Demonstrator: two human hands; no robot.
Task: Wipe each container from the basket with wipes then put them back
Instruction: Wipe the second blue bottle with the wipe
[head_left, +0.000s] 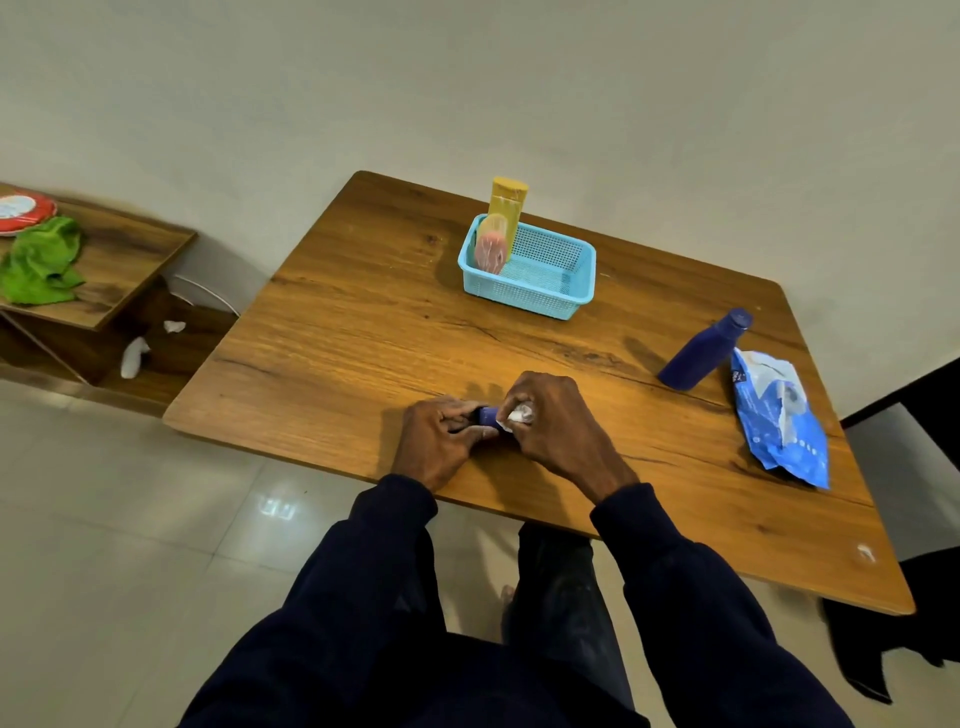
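We see both hands low near the front edge of the tabletop, dark sleeves reaching in from 6 o'clock. The left hand curls its fingers and thumb round the left end of a small purple container. The right hand meets it from the 3 o'clock side, knuckles up, fingers pinching a bunched white wipe against the container's right end. Only a short strip of the container shows between the two hands. It lies sideways, close over the wood, and we cannot tell whether it touches.

At 12 o'clock from the hands, well apart, the light blue basket holds a yellow container and a pink container at its left end. At 2 o'clock stands a dark blue bottle, with the blue wipes pack just beside it at 3 o'clock. The print on the pack is too small for us to read.
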